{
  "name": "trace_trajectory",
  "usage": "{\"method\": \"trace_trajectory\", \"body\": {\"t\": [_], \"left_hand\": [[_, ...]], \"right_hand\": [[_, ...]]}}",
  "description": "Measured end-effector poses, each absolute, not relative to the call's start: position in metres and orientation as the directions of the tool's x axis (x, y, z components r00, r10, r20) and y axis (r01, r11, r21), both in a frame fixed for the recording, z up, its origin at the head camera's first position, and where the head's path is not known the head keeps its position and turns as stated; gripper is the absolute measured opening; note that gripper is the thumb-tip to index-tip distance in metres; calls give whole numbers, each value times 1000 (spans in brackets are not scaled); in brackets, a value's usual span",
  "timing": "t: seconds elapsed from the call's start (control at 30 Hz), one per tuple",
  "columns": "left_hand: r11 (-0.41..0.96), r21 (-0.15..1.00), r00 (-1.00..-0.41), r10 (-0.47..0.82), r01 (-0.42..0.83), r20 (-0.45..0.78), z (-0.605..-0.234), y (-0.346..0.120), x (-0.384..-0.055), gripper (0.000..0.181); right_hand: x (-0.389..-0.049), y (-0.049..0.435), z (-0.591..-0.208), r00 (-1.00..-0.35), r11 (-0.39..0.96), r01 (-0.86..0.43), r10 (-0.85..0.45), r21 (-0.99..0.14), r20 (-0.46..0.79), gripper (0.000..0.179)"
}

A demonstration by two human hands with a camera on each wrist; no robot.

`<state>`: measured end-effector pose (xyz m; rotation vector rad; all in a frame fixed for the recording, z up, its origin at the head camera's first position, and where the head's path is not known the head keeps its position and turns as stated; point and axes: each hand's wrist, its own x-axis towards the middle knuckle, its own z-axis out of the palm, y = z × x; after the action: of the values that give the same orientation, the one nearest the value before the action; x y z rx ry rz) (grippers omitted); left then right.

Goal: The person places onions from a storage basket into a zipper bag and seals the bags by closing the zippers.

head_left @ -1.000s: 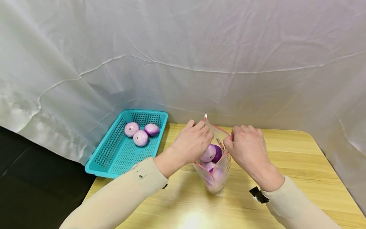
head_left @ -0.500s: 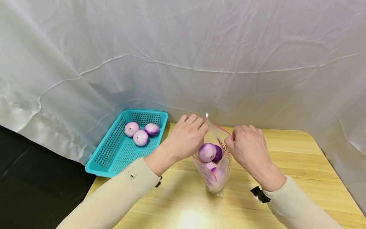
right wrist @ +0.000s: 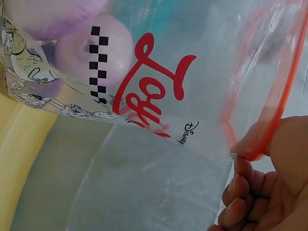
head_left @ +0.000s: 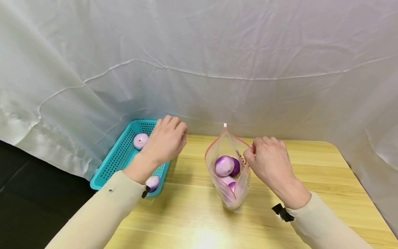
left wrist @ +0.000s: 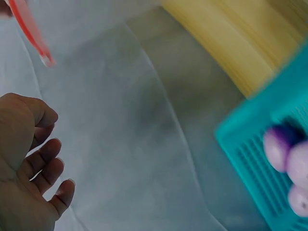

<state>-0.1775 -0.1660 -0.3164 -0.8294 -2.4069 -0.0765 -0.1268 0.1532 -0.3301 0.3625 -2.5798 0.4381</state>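
Observation:
A clear zip bag (head_left: 217,188) with a red zip edge stands on the table, its mouth wide apart. Several purple onions (head_left: 224,166) lie inside it. My right hand (head_left: 270,166) pinches the right side of the bag's rim between thumb and fingers, which the right wrist view shows up close (right wrist: 260,187). My left hand (head_left: 164,138) hovers over the right edge of a teal basket (head_left: 107,173), fingers loosely bent and holding nothing. More purple onions (left wrist: 276,147) sit in the basket; in the head view my left hand and forearm hide some of them.
Beneath everything is a light wooden table (head_left: 323,180). A pale grey cloth (head_left: 280,103) hangs behind it along the back edge. Something black (head_left: 37,200) fills the area left of the table.
My left hand has left the bag and moved left to the basket. The bag's left rim now shows fully. My right hand has kept its hold on the bag.

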Motion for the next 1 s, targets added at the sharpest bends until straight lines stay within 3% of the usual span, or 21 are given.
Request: {"method": "trace_trajectory", "body": {"t": [0.47,1.0], "left_hand": [[897,-31,-804,409,440,432,-346,-244,-183,8],[941,-6,-883,320,339,344,-387,-294,-196,24]], "right_hand": [[-123,155,-335,-821,904,-351,-171,-245,544,20],[-119,159,-338,-814,902,-353,-165,-249,556,21]]}}
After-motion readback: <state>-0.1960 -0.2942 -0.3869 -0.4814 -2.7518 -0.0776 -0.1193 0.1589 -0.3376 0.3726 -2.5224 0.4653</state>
